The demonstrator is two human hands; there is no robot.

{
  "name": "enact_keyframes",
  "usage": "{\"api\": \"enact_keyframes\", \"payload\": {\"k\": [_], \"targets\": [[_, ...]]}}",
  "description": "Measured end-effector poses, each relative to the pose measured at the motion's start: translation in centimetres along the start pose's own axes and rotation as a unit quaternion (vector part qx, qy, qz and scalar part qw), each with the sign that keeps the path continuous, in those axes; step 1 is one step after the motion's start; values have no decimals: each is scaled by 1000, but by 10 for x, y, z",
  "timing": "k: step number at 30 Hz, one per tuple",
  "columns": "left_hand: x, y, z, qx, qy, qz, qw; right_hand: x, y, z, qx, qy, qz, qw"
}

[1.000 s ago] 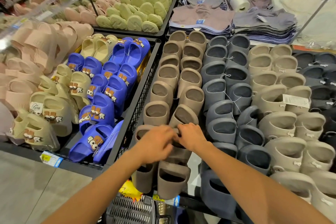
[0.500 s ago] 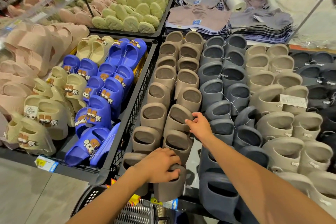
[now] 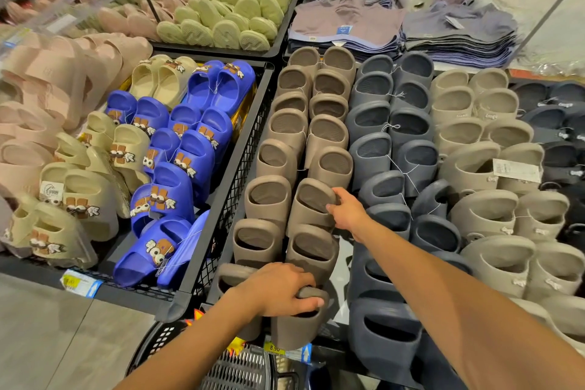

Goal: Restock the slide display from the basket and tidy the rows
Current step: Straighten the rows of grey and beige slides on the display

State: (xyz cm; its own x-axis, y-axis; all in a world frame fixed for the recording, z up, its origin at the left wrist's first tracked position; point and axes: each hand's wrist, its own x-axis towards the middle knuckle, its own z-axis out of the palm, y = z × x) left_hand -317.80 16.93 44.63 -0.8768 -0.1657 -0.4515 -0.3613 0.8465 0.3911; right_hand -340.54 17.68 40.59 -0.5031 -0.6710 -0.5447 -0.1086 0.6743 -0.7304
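Hands split apart: left hand (image 3: 278,290) dropped to 6 o'clock, curled over front brown slide (image 3: 297,329); right hand (image 3: 346,210) pinches upper slide (image 3: 311,214) rim at 12 o'clock; likely straightening the row

Table (image 3: 344,266): rows of brown slides (image 3: 278,161), grey slides (image 3: 370,149), beige slides (image 3: 468,168)
Left bin (image 3: 240,174): blue slides (image 3: 177,187), cream slides (image 3: 85,193)
Far: green slides (image 3: 228,9), folded shirts (image 3: 345,25)

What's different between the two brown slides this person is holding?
The left hand grips the front slide at the row's near end; the right hand pinches the middle slide farther back. The front slide's opening is mostly hidden by the hand; the middle slide's opening shows. Both are brown and stand on end.
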Motion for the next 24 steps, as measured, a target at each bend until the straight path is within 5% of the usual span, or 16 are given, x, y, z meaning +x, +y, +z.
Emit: {"api": "enact_keyframes", "payload": {"k": [11, 24], "targets": [[3, 0, -4, -15, -31, 1, 999, 1, -4, -6, -62, -12, -29, 998], [14, -5, -28, -21, -55, 15, 998, -1, -3, -29, 24, -56, -8, 998]]}}
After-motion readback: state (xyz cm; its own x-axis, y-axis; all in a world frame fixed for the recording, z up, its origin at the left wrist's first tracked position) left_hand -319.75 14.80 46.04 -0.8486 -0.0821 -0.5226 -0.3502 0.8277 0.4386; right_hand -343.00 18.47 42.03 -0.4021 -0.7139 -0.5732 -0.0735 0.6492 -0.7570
